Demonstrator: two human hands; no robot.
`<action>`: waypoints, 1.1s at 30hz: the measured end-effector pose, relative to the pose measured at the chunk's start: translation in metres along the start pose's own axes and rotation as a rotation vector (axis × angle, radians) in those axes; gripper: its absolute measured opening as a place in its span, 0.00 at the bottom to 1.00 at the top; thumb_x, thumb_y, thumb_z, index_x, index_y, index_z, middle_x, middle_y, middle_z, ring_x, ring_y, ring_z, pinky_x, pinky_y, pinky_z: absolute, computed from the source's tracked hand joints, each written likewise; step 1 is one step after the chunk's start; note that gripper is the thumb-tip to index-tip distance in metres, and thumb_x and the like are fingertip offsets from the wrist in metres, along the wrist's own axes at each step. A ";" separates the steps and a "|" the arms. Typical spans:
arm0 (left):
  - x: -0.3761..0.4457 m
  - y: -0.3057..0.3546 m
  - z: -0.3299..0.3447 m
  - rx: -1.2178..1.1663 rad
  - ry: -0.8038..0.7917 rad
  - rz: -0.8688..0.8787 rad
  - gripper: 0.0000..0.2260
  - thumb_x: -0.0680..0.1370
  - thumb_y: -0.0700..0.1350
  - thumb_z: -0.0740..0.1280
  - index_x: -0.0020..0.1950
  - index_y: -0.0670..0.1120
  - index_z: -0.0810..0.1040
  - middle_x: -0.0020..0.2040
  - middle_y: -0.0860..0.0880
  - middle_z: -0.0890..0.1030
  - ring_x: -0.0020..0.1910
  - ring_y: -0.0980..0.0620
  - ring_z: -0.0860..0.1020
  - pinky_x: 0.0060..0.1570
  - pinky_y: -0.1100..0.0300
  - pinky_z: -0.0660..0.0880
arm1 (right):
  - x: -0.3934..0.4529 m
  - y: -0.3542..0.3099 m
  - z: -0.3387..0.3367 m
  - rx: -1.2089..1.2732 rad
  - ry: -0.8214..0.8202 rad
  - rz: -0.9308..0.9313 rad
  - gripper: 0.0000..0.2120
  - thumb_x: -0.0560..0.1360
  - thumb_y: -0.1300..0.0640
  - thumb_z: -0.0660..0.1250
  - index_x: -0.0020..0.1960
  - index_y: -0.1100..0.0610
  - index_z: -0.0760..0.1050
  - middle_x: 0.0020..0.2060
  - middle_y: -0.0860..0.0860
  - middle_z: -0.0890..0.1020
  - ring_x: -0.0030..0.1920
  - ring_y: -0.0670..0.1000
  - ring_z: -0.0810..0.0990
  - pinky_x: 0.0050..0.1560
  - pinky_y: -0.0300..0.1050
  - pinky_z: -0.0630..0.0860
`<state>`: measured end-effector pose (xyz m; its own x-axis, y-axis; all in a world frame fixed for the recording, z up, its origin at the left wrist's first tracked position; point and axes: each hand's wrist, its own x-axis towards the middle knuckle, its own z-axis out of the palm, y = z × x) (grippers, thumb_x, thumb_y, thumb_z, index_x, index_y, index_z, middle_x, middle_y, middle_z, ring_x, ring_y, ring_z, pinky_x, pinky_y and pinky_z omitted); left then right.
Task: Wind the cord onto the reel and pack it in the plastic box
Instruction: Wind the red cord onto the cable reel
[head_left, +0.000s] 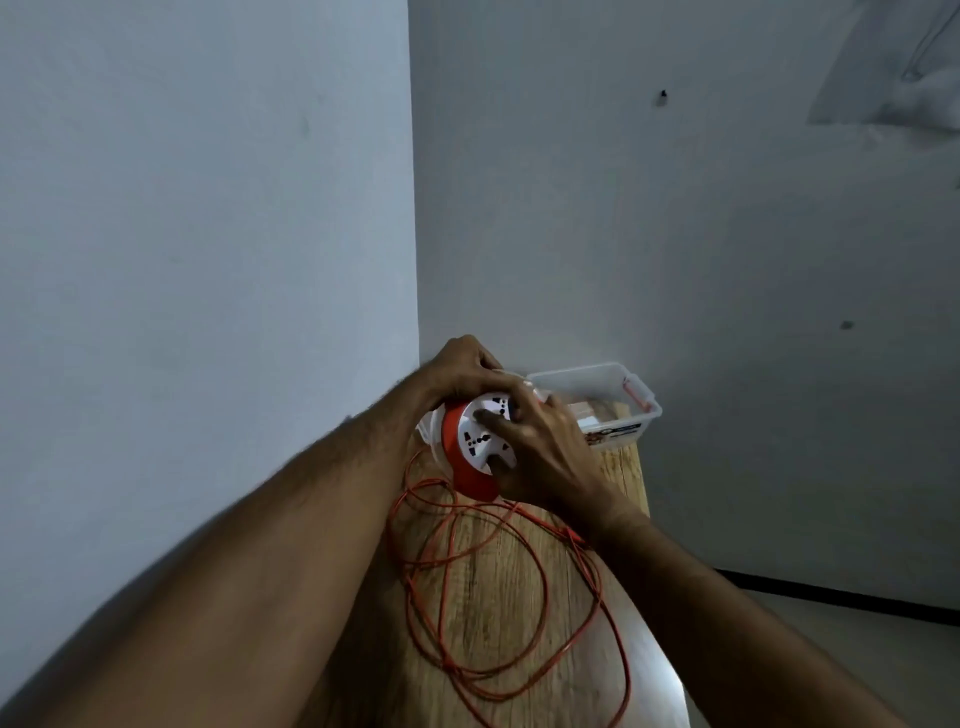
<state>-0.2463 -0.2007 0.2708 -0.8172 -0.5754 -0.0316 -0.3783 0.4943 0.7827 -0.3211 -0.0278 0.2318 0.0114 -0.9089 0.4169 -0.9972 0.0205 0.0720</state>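
- Head view: a narrow wooden table (498, 587) runs away from the camera into a corner where two pale grey walls (208, 208) meet.
- The reel (475, 447), red-rimmed with a white socket face, is held up over the far part of the table, tilted so its face looks right and toward the camera.
- The left hand (462, 371) wraps over the top and far side of the reel, fingers curled and pressed onto its rim.
- The right hand (540, 449) lies against the reel's white face from the right; its fingers (491, 415) are spread over the sockets, and the thumb sits at the lower edge of the face, so the reel is clamped between both hands.
- The orange cord (519, 613) lies in loose, overlapping loops on the near and middle part of the table, mostly unwound; strands rise from the loops up to the underside of the reel, and one loop passes under the right wrist.
- The clear plastic box (644, 410) stands open at the far end of the table, just right of the hands and touching neither; a red clip shows on its right rim and a printed label on its near wall.
- What lies inside the box is too blurred to tell.
- A dark skirting line (831, 595) runs along the foot of the right-hand wall, above a pale floor.
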 end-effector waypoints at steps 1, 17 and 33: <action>-0.001 0.000 0.002 -0.008 0.012 0.002 0.14 0.72 0.55 0.79 0.30 0.49 0.85 0.27 0.53 0.82 0.26 0.59 0.78 0.29 0.64 0.72 | -0.002 -0.006 0.001 0.046 0.031 0.086 0.28 0.69 0.47 0.73 0.67 0.54 0.76 0.65 0.60 0.75 0.60 0.62 0.78 0.56 0.60 0.77; -0.016 -0.026 0.014 -0.062 0.112 -0.106 0.17 0.68 0.63 0.79 0.43 0.50 0.89 0.37 0.53 0.87 0.38 0.51 0.86 0.38 0.59 0.82 | -0.028 -0.038 0.003 0.312 0.268 0.349 0.15 0.74 0.56 0.75 0.59 0.56 0.77 0.53 0.53 0.82 0.49 0.52 0.82 0.47 0.46 0.81; -0.024 -0.010 0.020 -0.038 -0.007 -0.049 0.11 0.68 0.58 0.81 0.33 0.54 0.86 0.30 0.56 0.85 0.34 0.56 0.83 0.39 0.59 0.80 | -0.023 -0.040 -0.002 -0.056 -0.057 0.099 0.39 0.59 0.43 0.83 0.66 0.54 0.76 0.65 0.61 0.77 0.60 0.64 0.81 0.51 0.57 0.81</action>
<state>-0.2318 -0.1793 0.2515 -0.8011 -0.5938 -0.0748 -0.4013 0.4402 0.8032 -0.2816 -0.0073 0.2210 -0.0927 -0.9234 0.3726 -0.9875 0.1331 0.0843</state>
